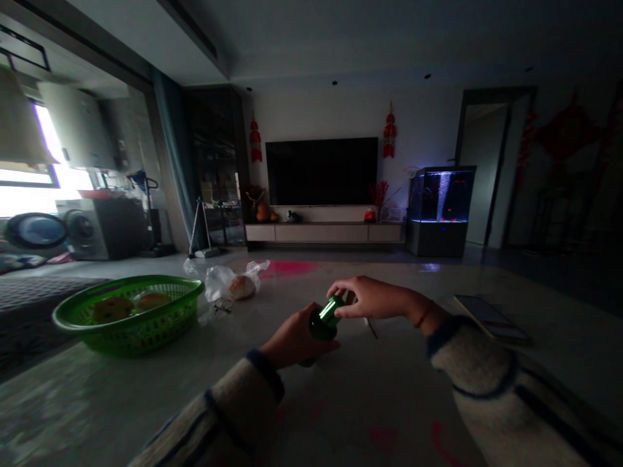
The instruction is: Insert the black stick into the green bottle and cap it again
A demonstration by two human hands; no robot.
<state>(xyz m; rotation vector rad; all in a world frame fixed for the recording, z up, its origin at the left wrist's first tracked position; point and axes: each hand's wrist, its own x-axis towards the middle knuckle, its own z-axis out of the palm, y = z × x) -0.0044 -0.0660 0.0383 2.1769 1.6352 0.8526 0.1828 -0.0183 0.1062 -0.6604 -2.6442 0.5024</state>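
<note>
A small dark-green glossy bottle (322, 327) is tilted above the table, in front of me. My left hand (296, 337) wraps round its body from the left, thumb stretched along the near side. At its upper end is a shiny green cap (331, 307), which catches the light. My right hand (367, 299) reaches in from the right, its fingers curled round this cap. The bottle's lower part is mostly hidden by my left hand. A thin dark stick-like item (372, 329) lies on the table below my right wrist.
A green plastic basket (141, 337) with round yellowish items stands at the left. Near it are a clear plastic bag (218, 283), a bread-like bun (242, 287) and a small metallic item (222, 306). A phone (491, 318) lies at the right of the table (195, 402).
</note>
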